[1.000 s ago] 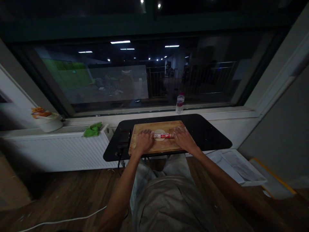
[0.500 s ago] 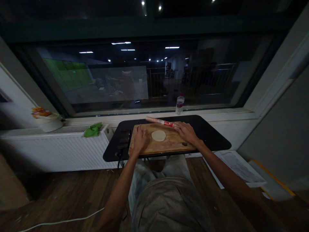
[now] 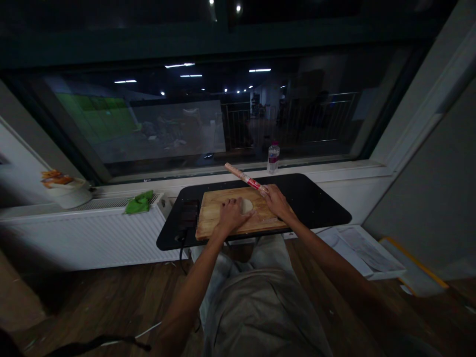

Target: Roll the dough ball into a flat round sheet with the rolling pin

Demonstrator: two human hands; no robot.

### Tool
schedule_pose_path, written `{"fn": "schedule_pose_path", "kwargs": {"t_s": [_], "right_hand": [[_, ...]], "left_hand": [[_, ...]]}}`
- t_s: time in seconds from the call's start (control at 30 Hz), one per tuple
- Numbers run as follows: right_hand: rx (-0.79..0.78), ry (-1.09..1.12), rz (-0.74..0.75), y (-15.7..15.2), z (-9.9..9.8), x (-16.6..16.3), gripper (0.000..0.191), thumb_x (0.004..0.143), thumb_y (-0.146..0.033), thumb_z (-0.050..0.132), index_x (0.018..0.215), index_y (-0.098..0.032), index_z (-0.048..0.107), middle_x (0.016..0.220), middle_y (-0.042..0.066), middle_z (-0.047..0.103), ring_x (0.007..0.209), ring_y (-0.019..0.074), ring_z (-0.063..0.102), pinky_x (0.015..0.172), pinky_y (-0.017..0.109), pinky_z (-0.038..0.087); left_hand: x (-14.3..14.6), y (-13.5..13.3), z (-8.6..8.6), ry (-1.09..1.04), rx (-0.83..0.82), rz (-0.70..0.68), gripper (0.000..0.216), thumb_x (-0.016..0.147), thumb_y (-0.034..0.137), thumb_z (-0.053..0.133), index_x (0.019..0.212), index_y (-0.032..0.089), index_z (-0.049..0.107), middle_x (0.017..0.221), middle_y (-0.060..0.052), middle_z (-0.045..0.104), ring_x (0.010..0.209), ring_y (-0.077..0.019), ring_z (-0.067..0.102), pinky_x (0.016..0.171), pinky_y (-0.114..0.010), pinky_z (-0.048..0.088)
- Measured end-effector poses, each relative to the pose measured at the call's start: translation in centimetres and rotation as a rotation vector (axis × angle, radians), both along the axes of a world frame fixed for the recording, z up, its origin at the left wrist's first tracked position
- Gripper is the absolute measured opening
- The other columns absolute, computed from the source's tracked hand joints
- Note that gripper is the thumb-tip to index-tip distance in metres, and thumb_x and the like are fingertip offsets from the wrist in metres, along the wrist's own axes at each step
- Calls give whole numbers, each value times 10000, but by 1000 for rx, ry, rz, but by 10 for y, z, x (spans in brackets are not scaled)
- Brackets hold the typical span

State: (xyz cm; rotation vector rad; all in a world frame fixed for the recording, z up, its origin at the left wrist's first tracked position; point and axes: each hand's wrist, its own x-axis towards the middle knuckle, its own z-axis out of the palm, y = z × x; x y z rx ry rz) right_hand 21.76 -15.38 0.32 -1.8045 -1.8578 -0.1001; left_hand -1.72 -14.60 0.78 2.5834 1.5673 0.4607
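Note:
A round, flat, pale dough disc (image 3: pixel 247 206) lies on the wooden cutting board (image 3: pixel 211 210). My left hand (image 3: pixel 232 215) rests over its left part, with the thumb and fingers apart at its edge. The fingers cover part of the disc, and I see no lift off the board. In my right hand (image 3: pixel 275 200) is a rolling pin (image 3: pixel 241 175) with a red printed label, gripped near its right end. The pin slants up and away to the left, its far end beyond the board's back edge.
The board stands on a black table (image 3: pixel 316 203). A dark, blurred-out device (image 3: pixel 189 214) with a cable lies left of it. A water bottle (image 3: pixel 273 157) stands on the windowsill behind. A green cloth (image 3: pixel 139 202) and a white tub (image 3: pixel 72 193) sit on the radiator.
My left hand has moved right from the board's left side onto the dough disc. The rolling pin's far end has swung up and away. The view has shifted slightly.

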Motion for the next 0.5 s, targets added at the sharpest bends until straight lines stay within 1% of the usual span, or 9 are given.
{"fn": "schedule_pose_path", "kwargs": {"t_s": [0.07, 0.17, 0.2, 0.27, 0.33, 0.37, 0.43, 0.5], "right_hand": [[-25, -22, 5, -1, 1, -2, 597, 1196, -400, 308, 1680, -173, 573, 1621, 139, 683, 1479, 327, 616, 1235, 400, 466], [-35, -69, 2, 2, -3, -4, 591, 1195, -410, 329, 1689, -201, 576, 1617, 123, 693, 1466, 337, 628, 1243, 431, 464], [-18, -74, 12, 3, -5, -4, 578, 1195, -409, 342, 1677, -210, 591, 1602, 121, 706, 1451, 335, 641, 1239, 437, 470], [39, -60, 46, 7, -10, -3, 545, 1197, -400, 368, 1634, -214, 633, 1553, 124, 739, 1403, 331, 676, 1219, 443, 490], [92, -25, 87, 9, -15, -1, 518, 1199, -393, 390, 1589, -201, 671, 1512, 137, 762, 1363, 328, 702, 1193, 441, 513], [108, -8, 102, 10, -16, 0, 510, 1200, -394, 398, 1574, -195, 682, 1507, 142, 764, 1356, 327, 708, 1183, 438, 521], [122, 18, 121, 11, -18, 1, 504, 1201, -397, 406, 1568, -196, 687, 1528, 141, 752, 1363, 325, 707, 1178, 435, 529], [119, 27, 120, 11, -19, 2, 501, 1201, -396, 414, 1586, -210, 674, 1554, 125, 739, 1372, 324, 706, 1184, 433, 526]], "left_hand": [[-12, 6, 4, -42, -34, -106, 725, 1054, 665, 661, 1613, 208, 595, 1620, -189, 649, 1524, -387, 561, 1291, -518, 405], [-31, 14, 7, -129, -150, -269, 782, 1028, 515, 735, 1715, 222, 506, 1739, -140, 556, 1582, -318, 537, 1327, -408, 400], [-36, 16, 7, -162, -167, -283, 824, 1020, 516, 744, 1744, 235, 469, 1777, -127, 514, 1616, -313, 504, 1342, -401, 387], [-41, 18, 6, -169, -150, -252, 892, 995, 597, 766, 1757, 254, 456, 1798, -136, 474, 1653, -358, 448, 1374, -469, 347], [-41, 19, 2, -143, -112, -188, 935, 963, 649, 791, 1740, 230, 483, 1740, -179, 521, 1620, -407, 474, 1366, -544, 345], [-40, 19, -1, -138, -96, -164, 929, 955, 649, 802, 1721, 212, 509, 1698, -196, 554, 1590, -418, 502, 1353, -560, 360], [-38, 23, -7, -170, -84, -154, 878, 947, 606, 826, 1674, 187, 569, 1641, -206, 599, 1542, -413, 549, 1326, -544, 403], [-38, 30, -13, -269, -111, -197, 815, 921, 528, 868, 1622, 188, 629, 1624, -191, 627, 1519, -394, 576, 1313, -512, 435]]}}
